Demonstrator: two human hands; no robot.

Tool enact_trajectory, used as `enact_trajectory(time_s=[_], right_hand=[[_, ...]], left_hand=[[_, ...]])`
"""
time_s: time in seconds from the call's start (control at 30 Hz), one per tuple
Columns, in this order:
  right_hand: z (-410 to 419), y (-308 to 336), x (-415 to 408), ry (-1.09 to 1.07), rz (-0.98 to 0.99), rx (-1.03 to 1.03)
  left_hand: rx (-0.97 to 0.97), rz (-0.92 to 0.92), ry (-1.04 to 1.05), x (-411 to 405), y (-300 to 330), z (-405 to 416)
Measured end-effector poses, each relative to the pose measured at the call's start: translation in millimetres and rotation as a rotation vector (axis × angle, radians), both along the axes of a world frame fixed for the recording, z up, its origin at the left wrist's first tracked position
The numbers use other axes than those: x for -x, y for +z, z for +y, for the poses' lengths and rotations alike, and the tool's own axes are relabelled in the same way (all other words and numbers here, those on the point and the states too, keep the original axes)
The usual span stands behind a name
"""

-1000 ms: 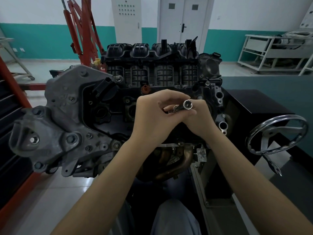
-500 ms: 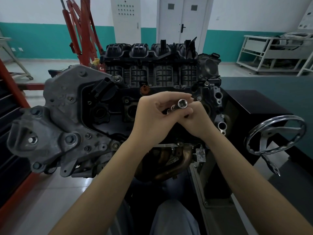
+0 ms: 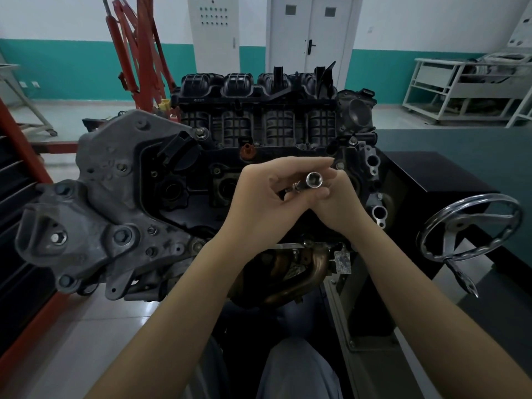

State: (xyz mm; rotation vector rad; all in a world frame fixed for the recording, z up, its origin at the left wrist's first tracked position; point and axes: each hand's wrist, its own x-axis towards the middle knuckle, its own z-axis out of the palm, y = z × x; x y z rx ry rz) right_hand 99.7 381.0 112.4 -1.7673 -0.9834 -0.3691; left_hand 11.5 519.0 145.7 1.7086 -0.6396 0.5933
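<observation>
A chrome socket on a short extension bar (image 3: 309, 181) is held in front of a dark car engine (image 3: 259, 133) on a stand, its open end facing me. My left hand (image 3: 267, 197) pinches the bar between thumb and fingers from the left. My right hand (image 3: 335, 203) lies behind and under it, with fingers curled round the socket end. Both hands touch each other over the engine's dark valve cover. The rest of the bar is hidden inside my hands.
A grey cast bracket (image 3: 95, 211) juts out at the engine's left. A chrome handwheel (image 3: 469, 226) sticks out of the black stand (image 3: 426, 180) on the right. A red engine crane (image 3: 138, 53) stands behind left, a white rack (image 3: 466, 87) at the far right.
The socket has tipped slightly and shifted a little left and down within my hands. My left fingers have straightened somewhat over it. Both hands stay in the same place.
</observation>
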Motion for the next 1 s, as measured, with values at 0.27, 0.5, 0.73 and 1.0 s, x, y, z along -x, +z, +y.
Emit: enact_trajectory(time_s=[0.27, 0.5, 0.73, 1.0], right_hand=[[-0.7, -0.2, -0.9, 0.012, -0.022, -0.019], [-1.1, -2.8, -5.4, -0.001, 0.035, -0.035], [-0.4, -0.7, -1.8, 0.028, 0.012, -0.011], [0.0, -3.6, -5.4, 0.023, 0.013, -0.052]], left_hand=[[-0.019, -0.015, 0.140, -3.1, -0.2, 0.2], [-0.025, 0.015, 0.048, -1.7, -1.9, 0.3], [-0.012, 0.014, 0.097, -1.7, -2.0, -3.7], [-0.019, -0.005, 0.182, -2.7, -1.7, -5.3]])
